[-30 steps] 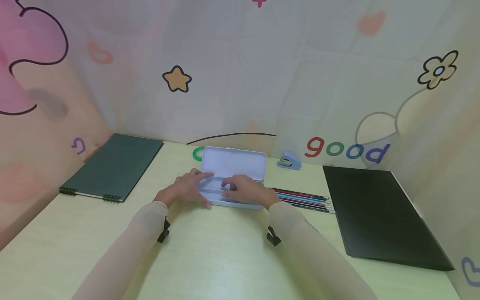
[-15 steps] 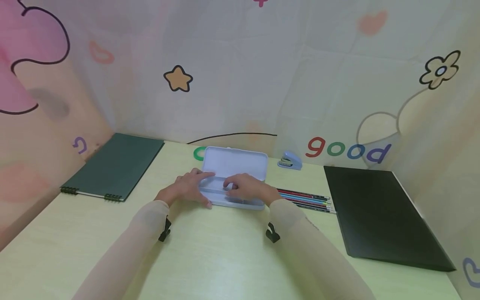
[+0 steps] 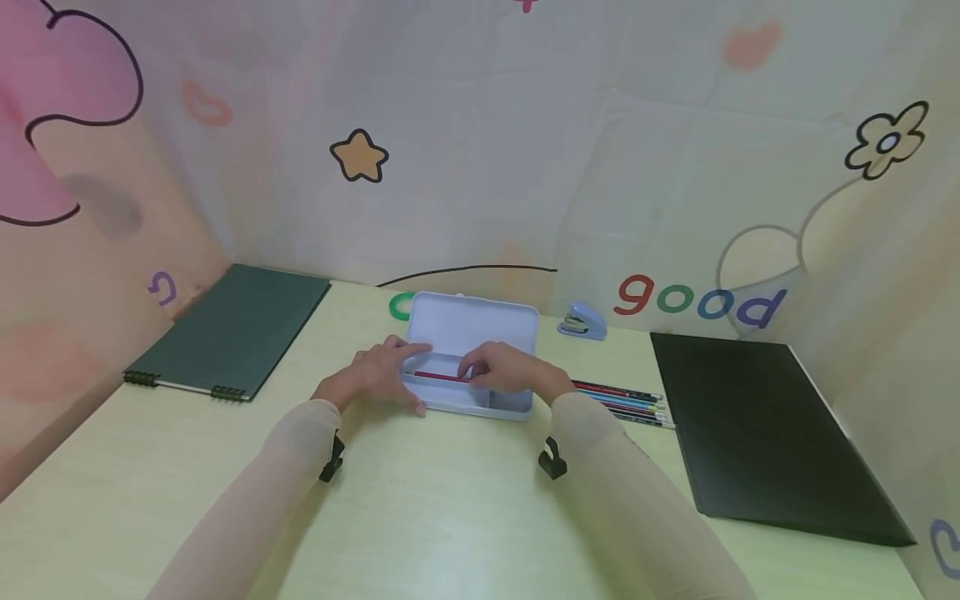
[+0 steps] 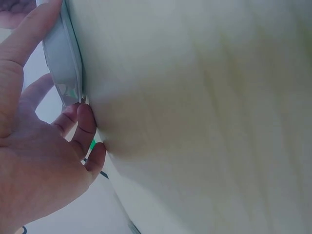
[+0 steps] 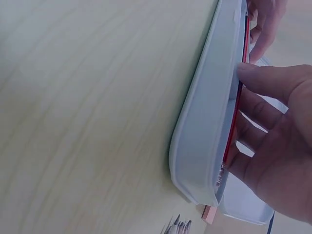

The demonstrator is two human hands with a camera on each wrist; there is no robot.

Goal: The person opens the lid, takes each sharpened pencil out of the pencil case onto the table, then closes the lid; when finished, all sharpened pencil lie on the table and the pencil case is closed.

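A pale blue pencil case [image 3: 474, 325] lies with its lid raised on the table. My left hand [image 3: 378, 377] holds its left end, thumb at the front edge and fingers spread towards the back; in the left wrist view the fingers [image 4: 87, 124] bend round the end of the case [image 4: 63, 58]. A red pencil [image 3: 438, 377] lies lengthwise in the case's tray. My right hand [image 3: 513, 369] pinches it; in the right wrist view the thumb [image 5: 265, 78] and fingers hold the red pencil [image 5: 235, 122] along the case's front wall.
Several pencils [image 3: 626, 402] lie to the right of the case, partly behind my right wrist. A blue stapler [image 3: 582, 322] and a green ring-shaped thing [image 3: 400, 306] are at the back. A green spiral notebook [image 3: 236, 329] lies left, a black folder [image 3: 765, 433] right.
My right hand has risen slightly and moved a little right. The red pencil now shows in the tray beside its fingers. The left hand keeps its hold on the case.
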